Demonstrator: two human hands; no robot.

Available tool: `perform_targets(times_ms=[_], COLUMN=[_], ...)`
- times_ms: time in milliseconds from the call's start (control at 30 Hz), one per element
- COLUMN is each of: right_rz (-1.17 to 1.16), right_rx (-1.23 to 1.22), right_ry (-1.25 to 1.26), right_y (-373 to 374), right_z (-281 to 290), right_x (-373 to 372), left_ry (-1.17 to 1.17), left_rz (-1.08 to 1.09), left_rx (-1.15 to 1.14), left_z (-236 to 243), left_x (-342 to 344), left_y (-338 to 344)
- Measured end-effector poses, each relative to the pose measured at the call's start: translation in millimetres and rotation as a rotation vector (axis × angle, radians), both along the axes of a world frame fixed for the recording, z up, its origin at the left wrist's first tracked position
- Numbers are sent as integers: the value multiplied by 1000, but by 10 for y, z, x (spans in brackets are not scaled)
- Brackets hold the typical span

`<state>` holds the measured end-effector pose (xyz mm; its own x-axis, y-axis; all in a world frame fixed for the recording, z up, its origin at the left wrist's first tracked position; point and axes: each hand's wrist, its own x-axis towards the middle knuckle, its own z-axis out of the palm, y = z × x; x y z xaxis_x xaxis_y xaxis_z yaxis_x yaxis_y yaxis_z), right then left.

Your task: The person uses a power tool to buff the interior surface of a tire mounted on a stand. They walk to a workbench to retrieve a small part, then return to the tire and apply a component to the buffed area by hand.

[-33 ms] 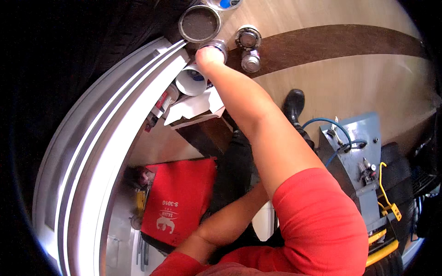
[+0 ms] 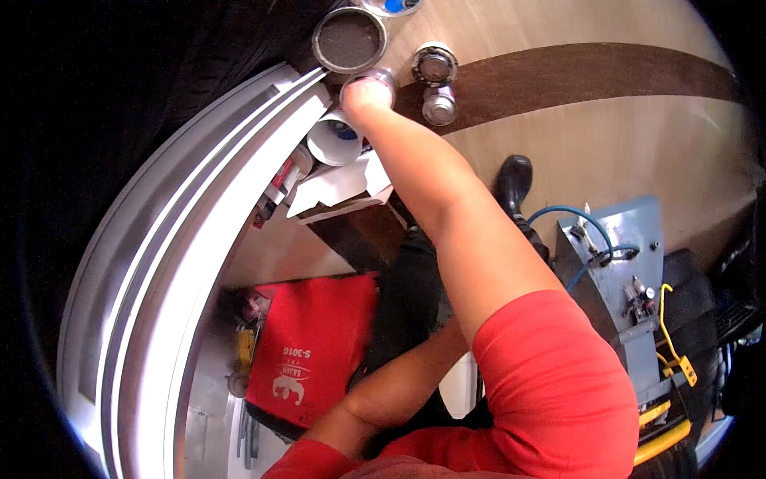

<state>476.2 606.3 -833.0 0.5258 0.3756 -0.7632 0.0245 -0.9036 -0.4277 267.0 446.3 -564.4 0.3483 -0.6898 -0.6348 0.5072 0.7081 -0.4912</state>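
Note:
My right arm reaches up and left across the view. At its end my right hand (image 2: 368, 94) is at the mouth of a round can (image 2: 384, 77), its fingers hidden from sight. Just beyond it stands a wide round container (image 2: 349, 40) with a dark top. A white tub (image 2: 334, 144) lies close to my wrist, its open end showing. Below it is a white cardboard box (image 2: 339, 182) with its flaps up. My left forearm (image 2: 391, 399) passes under the right arm, and the left hand is hidden there.
Two small jars (image 2: 436, 84) stand right of my right hand on the wood-patterned floor. A long white rail (image 2: 199, 263) curves along the left. A red bag (image 2: 315, 343) lies below the box. At the right is a grey metal stand (image 2: 618, 263) with a blue hose and yellow handles.
The whole view has shifted slightly, and my right hand sits a little differently against the can. Everything else stays in place.

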Motion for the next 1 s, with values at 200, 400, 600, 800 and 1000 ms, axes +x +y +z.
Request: perform_targets(times_ms=[200, 400, 600, 800, 1000], right_rz=[-29, -21, -168, -309, -332], right_rx=[-18, 49, 186, 292, 364], right_ry=[-75, 5, 18, -118, -131], right_y=[-22, -4, -173, -476, -776], right_z=[-368, -219, 106, 820, 779], right_x=[-99, -67, -56, -234, -338], left_ry=[-72, -84, -128, -154, -596], left_rz=[-100, -152, -286, -450, -726], left_rx=[56, 112, 285, 481, 839], left_z=[-123, -195, -388, -741, -623], left_x=[-151, -237, -478, -772, -607], left_y=[62, 115, 128, 40, -259])
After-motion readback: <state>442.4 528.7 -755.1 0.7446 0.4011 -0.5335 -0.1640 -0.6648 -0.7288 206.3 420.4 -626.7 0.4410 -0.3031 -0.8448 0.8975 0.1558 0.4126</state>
